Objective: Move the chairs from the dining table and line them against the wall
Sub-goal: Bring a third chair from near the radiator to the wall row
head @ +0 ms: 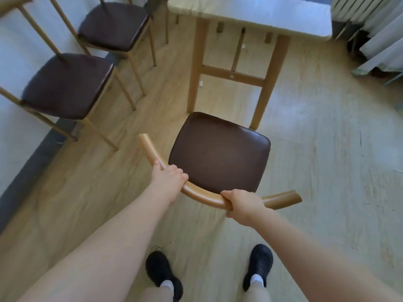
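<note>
A wooden chair point(220, 151) with a dark brown seat stands right in front of me, its front edge near the dining table's legs. Both hands grip its curved wooden backrest: my left hand point(169, 178) on the left part of the rail, my right hand point(243, 203) on the right part. The dining table point(250, 16) with a pale top stands beyond the chair. Two matching chairs, one nearer point(67, 83) and one farther point(113, 25), stand side by side with their backs to the white wall point(13, 118) on the left.
Light wood flooring point(327, 149) spreads to the right of the chair. A dark baseboard point(28, 171) runs along the left wall. Pale curtains point(379, 40) and a radiator sit at the far right. My black shoes point(162, 273) stand behind the chair.
</note>
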